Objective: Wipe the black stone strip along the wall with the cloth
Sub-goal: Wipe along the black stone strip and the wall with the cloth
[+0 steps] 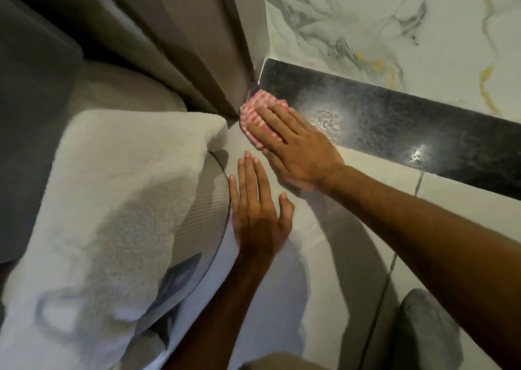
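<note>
A glossy black stone strip (394,121) runs from the corner at centre top down to the right edge, below a white marbled wall. My right hand (293,149) lies flat on a red-and-white checked cloth (255,110), pressing it onto the strip's left end, close to the corner. Most of the cloth is hidden under my fingers. My left hand (258,209) rests flat on the pale floor tile just below, fingers together and holding nothing.
A fluffy white cushion or seat (112,200) on a ribbed round base (203,220) stands at the left, touching my left hand's side. A grey door frame (197,45) meets the strip at the corner. A grey rounded object (428,327) sits at bottom right.
</note>
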The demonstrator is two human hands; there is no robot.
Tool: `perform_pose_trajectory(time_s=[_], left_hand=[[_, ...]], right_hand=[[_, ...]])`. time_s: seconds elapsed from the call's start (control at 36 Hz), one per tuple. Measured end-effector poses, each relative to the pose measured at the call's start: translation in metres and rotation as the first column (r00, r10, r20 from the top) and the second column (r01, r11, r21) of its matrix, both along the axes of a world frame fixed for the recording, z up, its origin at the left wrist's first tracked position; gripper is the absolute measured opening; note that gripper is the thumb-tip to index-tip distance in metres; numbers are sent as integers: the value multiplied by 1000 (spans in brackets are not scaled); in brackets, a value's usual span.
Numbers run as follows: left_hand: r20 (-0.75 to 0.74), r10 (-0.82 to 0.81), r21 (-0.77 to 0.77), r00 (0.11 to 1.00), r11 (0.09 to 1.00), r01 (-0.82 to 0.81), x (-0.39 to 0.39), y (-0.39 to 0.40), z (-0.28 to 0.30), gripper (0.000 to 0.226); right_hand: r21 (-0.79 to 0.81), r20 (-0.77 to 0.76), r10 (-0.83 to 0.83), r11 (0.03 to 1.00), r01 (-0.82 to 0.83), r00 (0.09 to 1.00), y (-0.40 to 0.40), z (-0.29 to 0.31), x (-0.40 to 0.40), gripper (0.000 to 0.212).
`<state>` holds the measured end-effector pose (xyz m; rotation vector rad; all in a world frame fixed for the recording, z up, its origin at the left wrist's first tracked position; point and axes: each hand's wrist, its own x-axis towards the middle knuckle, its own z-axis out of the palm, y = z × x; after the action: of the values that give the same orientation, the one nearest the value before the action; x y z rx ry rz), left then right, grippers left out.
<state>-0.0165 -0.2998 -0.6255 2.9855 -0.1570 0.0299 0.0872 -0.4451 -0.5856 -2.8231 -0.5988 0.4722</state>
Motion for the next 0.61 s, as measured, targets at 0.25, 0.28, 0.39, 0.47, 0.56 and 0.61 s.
perform_pose_trajectory(time_s=[0.25, 0.28, 0.39, 0.47, 0.56, 0.61], left_hand=[[-71, -48, 108, 996, 993, 56, -1, -2, 7, 79], [-66, -64, 117, 996, 991, 71, -1, -2, 6, 78], [-37, -90, 83, 995, 992, 93, 0, 1, 4, 74], [-38, -91, 56, 995, 994, 93, 0, 0, 3, 74], [-48, -107, 104, 993, 988, 111, 1, 1, 4, 73], [-76, -105, 133, 992, 984, 115, 1, 0, 7, 72]], right_hand=[[22, 30, -440, 898, 440, 897, -55, 19, -26, 65], [26, 47, -493, 870, 492, 869, -46, 18, -14, 66], [59, 50, -489, 872, 486, 871, -1, 4, 25, 68], [82, 42, -299, 952, 295, 953, 13, -1, 11, 69], [133, 48, -266, 957, 257, 963, -2, 2, -34, 65], [142, 63, -333, 936, 322, 941, -21, 5, -64, 65]])
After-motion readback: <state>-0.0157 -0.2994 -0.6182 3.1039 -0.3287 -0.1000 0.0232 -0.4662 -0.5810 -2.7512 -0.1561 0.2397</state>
